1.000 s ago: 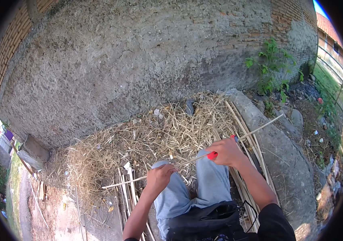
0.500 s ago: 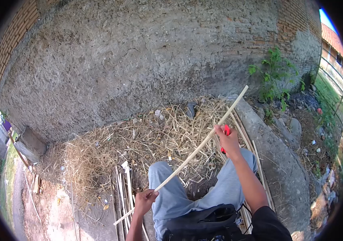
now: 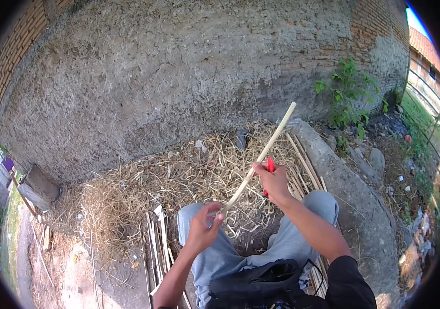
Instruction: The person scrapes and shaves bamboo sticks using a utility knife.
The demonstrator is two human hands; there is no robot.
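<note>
A long, pale wooden strip, likely bamboo [image 3: 276, 135], slants from upper right to lower left over my lap. My right hand [image 3: 275, 184] is closed around its middle part, together with a red-handled tool [image 3: 270, 165] whose working end I cannot make out. Lower on the strip, my left hand [image 3: 203, 229] has its thumb and fingers apart around or beside it; whether they touch it is unclear. My left hand and forearm hide the strip's lower stretch.
Thin shavings [image 3: 230, 170] cover the ground before my knees. More strips [image 3: 155, 242] lie left of my legs, others [image 3: 305, 162] to the right. A rough wall [image 3: 178, 77] rises ahead. A concrete ledge [image 3: 343, 195] and a leafy plant [image 3: 349, 98] are at right.
My left hand has moved up and right along the strip, and its fingers have loosened. My right hand and the strip's upper end have shifted left, leaving the strip steeper.
</note>
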